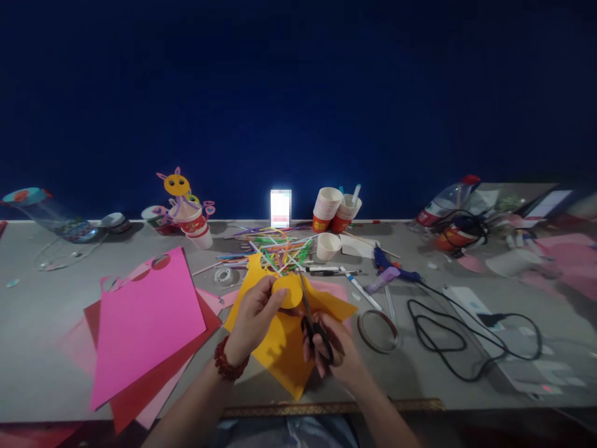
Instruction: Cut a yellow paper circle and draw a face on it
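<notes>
Left hand [254, 313]: one, thumb and fingers pinched on one yellow disc [290, 292].
Right hand [340, 350]: one, fingers wrapped around the handles of one pair of scissors [306, 303] — blades just beside the disc's right edge.
Yellow paper [278, 351]: beneath the disc and both hands.
Bracelet [226, 366]: one, left wrist.
Glue gun [383, 261]: one, blue, right of the scissors.

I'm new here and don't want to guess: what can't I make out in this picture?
Head view:
Bright white rectangular screen: content lost in blocky glare.
Left hand: some fingertips hidden behind the round yellow paper disc.
Pale pink paper sheet: partly covered by the angular yellow paper sheet.
Pink paper at far right: blurred, cut off by the picture's edge.
</notes>
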{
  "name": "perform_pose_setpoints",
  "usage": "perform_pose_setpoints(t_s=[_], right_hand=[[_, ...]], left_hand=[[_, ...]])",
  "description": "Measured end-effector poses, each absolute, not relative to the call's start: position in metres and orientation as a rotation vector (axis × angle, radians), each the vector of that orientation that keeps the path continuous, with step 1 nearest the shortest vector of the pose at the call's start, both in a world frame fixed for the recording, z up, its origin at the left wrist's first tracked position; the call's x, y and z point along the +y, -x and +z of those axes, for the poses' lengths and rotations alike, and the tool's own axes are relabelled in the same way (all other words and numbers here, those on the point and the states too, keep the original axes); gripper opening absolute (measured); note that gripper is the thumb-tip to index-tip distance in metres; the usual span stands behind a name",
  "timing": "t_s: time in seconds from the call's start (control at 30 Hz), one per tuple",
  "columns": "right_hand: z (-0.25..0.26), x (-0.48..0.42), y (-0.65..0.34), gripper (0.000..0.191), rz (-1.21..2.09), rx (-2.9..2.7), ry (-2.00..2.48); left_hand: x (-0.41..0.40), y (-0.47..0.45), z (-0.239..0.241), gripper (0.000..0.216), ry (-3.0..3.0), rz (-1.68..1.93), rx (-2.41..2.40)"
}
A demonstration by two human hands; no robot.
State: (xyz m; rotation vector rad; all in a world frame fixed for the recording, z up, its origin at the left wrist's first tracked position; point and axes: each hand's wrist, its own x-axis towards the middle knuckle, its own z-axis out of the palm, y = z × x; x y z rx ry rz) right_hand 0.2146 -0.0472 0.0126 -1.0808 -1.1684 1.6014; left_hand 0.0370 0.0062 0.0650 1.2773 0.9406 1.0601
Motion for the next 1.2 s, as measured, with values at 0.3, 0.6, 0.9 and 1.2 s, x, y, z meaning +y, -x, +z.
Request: perform_pose_setpoints(t_s=[0.3,0.6,0.9,1.2], right_hand=[[0.02,-0.047,-0.219,0.054,1.597,-1.168,1.127],[0.018,-0.048,-0.219,0.054,1.606,-1.154,1.121],[0.022,-0.049,-0.221,0.052,1.603,-1.158,1.139],[0.025,-0.049,-0.222,0.052,1.59,-1.137,1.166]], left_hand=[[0.006,-0.036,0.066,0.025,-1.332,1.064,0.973],[0.007,-0.034,0.059,0.027,-1.385,1.101,1.062],[0.007,-0.032,0.06,0.03,-1.376,1.102,1.079],[0.008,-0.03,0.061,0.027,-1.494,1.099,1.092]])
